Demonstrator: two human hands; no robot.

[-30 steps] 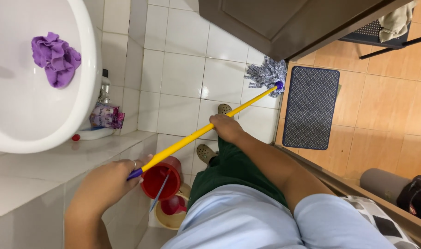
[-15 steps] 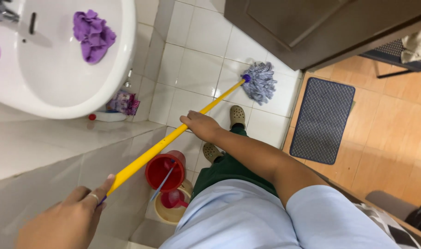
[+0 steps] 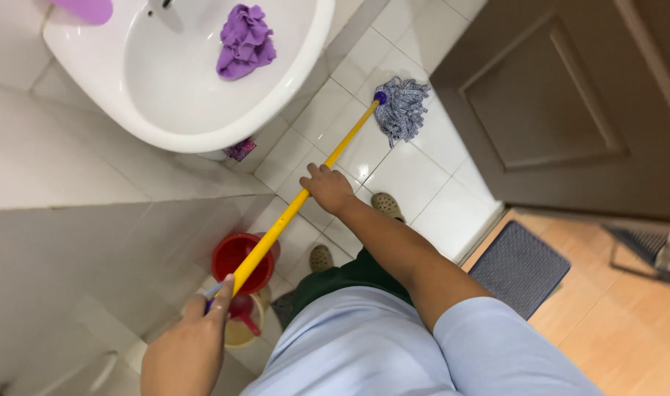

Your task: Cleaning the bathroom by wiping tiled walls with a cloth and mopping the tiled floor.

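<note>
a person mops a white-tiled bathroom floor [image 3: 416,169], both hands wrapped on a yellow mop handle [image 3: 306,194]. the right hand [image 3: 328,188] is closed around the shaft midway along it; the left hand [image 3: 188,352] is curled about the upper end, its grip pressed shut on the pole near the blue cap. beyond the right-hand grip the handle runs down to the grey string mop head [image 3: 402,110], which rests on the tiles just short of a dark brown door [image 3: 562,110].

beside the left-hand grip, and partly under the shaft, sit a red bucket [image 3: 236,257] and a yellowish tub holding a red dipper [image 3: 243,323]; a pull of the handle toward the body would likely knock them over. above the shaft a white sink [image 3: 203,81] overhangs with a purple cloth [image 3: 245,40] inside; lifting the pole could catch its rim. the mop head lies near the door, so a longer push may slap wet strings against the wood. the tiles look glossy under the person's clogs [image 3: 386,205], and a slip seems possible. a dark mat [image 3: 522,264] lies at the threshold, well behind the right-hand grip.
</note>
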